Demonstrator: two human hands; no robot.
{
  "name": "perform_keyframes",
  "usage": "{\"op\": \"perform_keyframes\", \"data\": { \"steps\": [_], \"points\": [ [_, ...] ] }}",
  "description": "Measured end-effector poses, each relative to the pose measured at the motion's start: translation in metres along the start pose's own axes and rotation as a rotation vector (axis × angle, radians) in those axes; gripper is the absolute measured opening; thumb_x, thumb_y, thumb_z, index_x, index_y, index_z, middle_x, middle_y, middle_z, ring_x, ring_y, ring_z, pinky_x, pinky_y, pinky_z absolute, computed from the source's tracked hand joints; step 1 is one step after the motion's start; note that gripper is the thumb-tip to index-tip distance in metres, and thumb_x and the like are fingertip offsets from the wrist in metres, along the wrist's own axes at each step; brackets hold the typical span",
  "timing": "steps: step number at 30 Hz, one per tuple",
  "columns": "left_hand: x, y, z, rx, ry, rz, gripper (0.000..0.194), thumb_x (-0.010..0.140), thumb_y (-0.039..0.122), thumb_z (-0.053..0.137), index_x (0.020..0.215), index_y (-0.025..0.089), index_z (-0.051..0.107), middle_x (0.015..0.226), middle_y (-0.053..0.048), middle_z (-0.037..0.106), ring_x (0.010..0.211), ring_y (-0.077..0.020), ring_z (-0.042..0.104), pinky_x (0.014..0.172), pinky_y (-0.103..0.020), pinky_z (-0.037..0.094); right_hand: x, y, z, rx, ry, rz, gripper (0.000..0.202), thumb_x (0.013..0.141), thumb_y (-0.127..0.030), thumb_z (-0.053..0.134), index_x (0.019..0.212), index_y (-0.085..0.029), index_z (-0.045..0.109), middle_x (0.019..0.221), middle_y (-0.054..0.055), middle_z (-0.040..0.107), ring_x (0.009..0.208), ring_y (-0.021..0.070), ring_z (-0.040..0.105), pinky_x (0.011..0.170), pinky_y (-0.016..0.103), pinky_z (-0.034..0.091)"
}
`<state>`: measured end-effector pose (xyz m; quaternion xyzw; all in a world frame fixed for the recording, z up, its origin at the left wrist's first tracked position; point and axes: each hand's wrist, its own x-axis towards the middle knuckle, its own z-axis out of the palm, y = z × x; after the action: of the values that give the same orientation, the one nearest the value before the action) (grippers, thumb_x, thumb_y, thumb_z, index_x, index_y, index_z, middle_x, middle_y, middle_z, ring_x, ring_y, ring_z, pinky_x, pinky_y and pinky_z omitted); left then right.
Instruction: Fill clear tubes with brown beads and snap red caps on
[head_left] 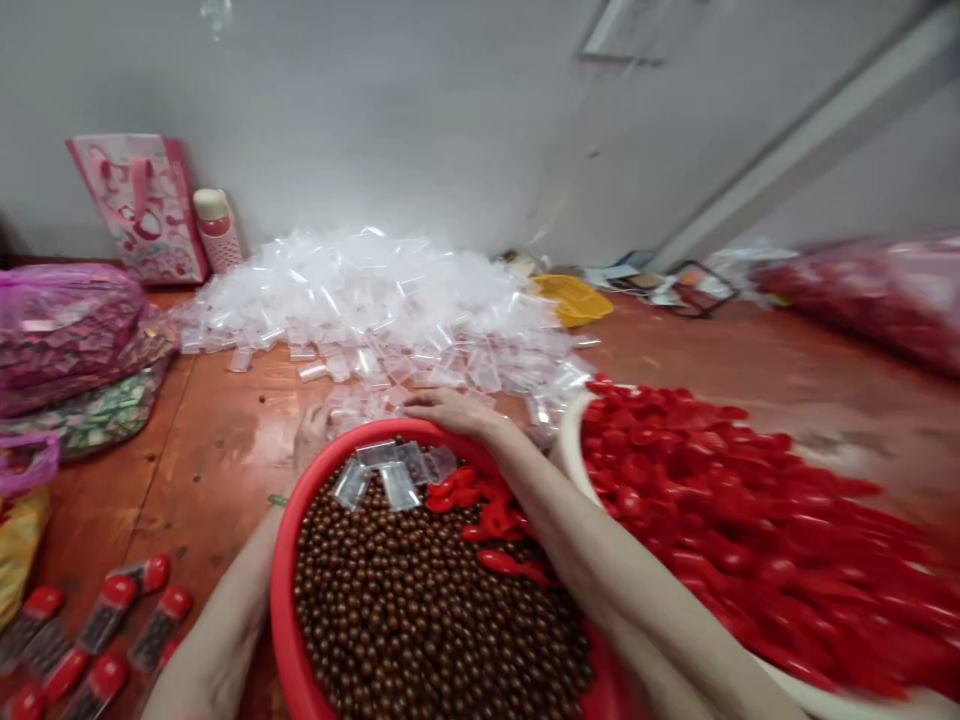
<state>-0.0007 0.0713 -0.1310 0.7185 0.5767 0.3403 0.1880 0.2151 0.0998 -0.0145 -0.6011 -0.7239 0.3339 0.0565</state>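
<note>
Filled containers with red caps [105, 618] lay at about 8 o'clock from a red tub [283, 570] on the reddish floor [169, 440]. The left hand [311, 432] was at the tub's 11 o'clock, blurred and partly hidden, its grip impossible to tell. Inside the tub, brown balls [420, 600] lay below loose clear containers [400, 485] near 12 o'clock and red pieces [502, 562] toward 1 o'clock. A heap of clear plastic pieces [375, 290] spread beyond, at 12 o'clock. The right hand [444, 408] reached across the far rim just past 12 o'clock, apart from the left; whether it gripped anything could not be told. The moment appeared to be a reach toward the heap, and drawing pieces in would have called for clearing the rim. A cream basin [571, 445] of red pieces stood at 2 to 3 o'clock.
</note>
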Motion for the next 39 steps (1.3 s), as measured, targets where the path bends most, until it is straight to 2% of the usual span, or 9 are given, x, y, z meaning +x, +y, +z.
{"op": "perform_keyframes", "data": {
  "steps": [6,9,12,18,26,31,34,36,39],
  "points": [
    [-0.01,-0.015,-0.035,0.212,-0.022,-0.068,0.024,0.095,0.026,0.049,0.111,0.015,0.063,0.117,-0.011,0.064,0.108,-0.0215,0.06,0.099,-0.042,0.048,-0.021,-0.004,0.023,-0.033,0.218,-0.039,0.039,0.09,-0.035,0.042,0.104,-0.012,0.07,0.104,0.016,0.073,0.097,0.0311,0.067,0.088,0.045,0.05],
    [-0.009,-0.029,-0.056,0.3,0.08,-0.178,0.035,0.096,0.02,0.037,0.123,0.01,0.057,0.137,-0.021,0.052,0.134,-0.0301,0.042,0.114,-0.053,0.03,-0.029,-0.002,0.037,-0.048,0.38,-0.142,0.038,0.09,-0.037,0.042,0.105,-0.015,0.069,0.106,0.016,0.072,0.1,0.0321,0.066,0.09,0.048,0.049],
    [-0.011,-0.045,-0.067,0.324,0.082,-0.254,0.043,0.094,0.019,0.036,0.133,0.007,0.05,0.148,-0.023,0.041,0.144,-0.0352,0.028,0.116,-0.062,0.018,-0.035,0.0,0.044,-0.051,0.415,-0.205,0.037,0.089,-0.039,0.045,0.104,-0.015,0.068,0.105,0.016,0.073,0.098,0.0316,0.067,0.088,0.048,0.051],
    [-0.023,-0.061,-0.068,0.231,0.001,-0.257,0.054,0.082,0.005,0.041,0.134,0.009,0.051,0.149,-0.02,0.043,0.143,-0.0275,0.034,0.119,-0.049,0.025,-0.04,0.003,0.042,-0.042,0.419,-0.207,0.034,0.088,-0.04,0.049,0.105,-0.018,0.068,0.106,0.013,0.072,0.097,0.0301,0.067,0.088,0.047,0.052],
    [-0.018,-0.064,-0.086,-0.075,0.173,-0.286,0.041,0.076,0.002,0.044,0.107,0.013,0.068,0.134,-0.015,0.06,0.131,-0.0254,0.051,0.116,-0.049,0.034,-0.064,-0.001,0.03,0.079,0.387,-0.241,0.034,0.087,-0.042,0.053,0.107,-0.017,0.066,0.106,0.012,0.072,0.096,0.0288,0.067,0.088,0.046,0.052],
    [-0.016,-0.03,-0.11,-0.402,0.221,-0.344,0.04,0.078,0.009,0.049,0.116,0.011,0.062,0.123,-0.018,0.066,0.114,-0.0244,0.064,0.101,-0.049,0.049,-0.103,0.0,0.021,0.104,0.464,-0.214,0.027,0.088,-0.035,0.05,0.102,-0.019,0.066,0.1,0.01,0.071,0.094,0.0257,0.066,0.089,0.043,0.051],
    [-0.027,0.009,-0.128,-0.617,0.151,-0.287,0.042,0.076,0.013,0.055,0.117,0.015,0.061,0.125,-0.014,0.065,0.114,-0.0211,0.064,0.102,-0.042,0.05,-0.122,0.004,0.023,0.159,0.487,-0.163,0.025,0.087,-0.035,0.051,0.097,-0.019,0.067,0.095,0.008,0.071,0.09,0.0243,0.066,0.088,0.041,0.051],
    [-0.036,0.027,-0.139,-0.881,0.035,-0.239,0.037,0.076,0.015,0.059,0.112,0.015,0.065,0.123,-0.014,0.067,0.114,-0.0227,0.064,0.105,-0.043,0.047,-0.131,0.008,0.029,0.198,0.473,-0.14,0.023,0.087,-0.036,0.053,0.096,-0.02,0.066,0.095,0.008,0.071,0.088,0.0236,0.066,0.087,0.04,0.052],
    [-0.047,0.023,-0.149,-0.844,0.211,-0.223,0.033,0.077,0.017,0.057,0.109,0.015,0.066,0.12,-0.012,0.069,0.116,-0.0222,0.063,0.106,-0.044,0.045,-0.14,0.012,0.041,0.218,0.469,-0.13,0.025,0.085,-0.04,0.054,0.095,-0.021,0.066,0.096,0.009,0.071,0.089,0.0249,0.066,0.088,0.043,0.051]
  ]
}}
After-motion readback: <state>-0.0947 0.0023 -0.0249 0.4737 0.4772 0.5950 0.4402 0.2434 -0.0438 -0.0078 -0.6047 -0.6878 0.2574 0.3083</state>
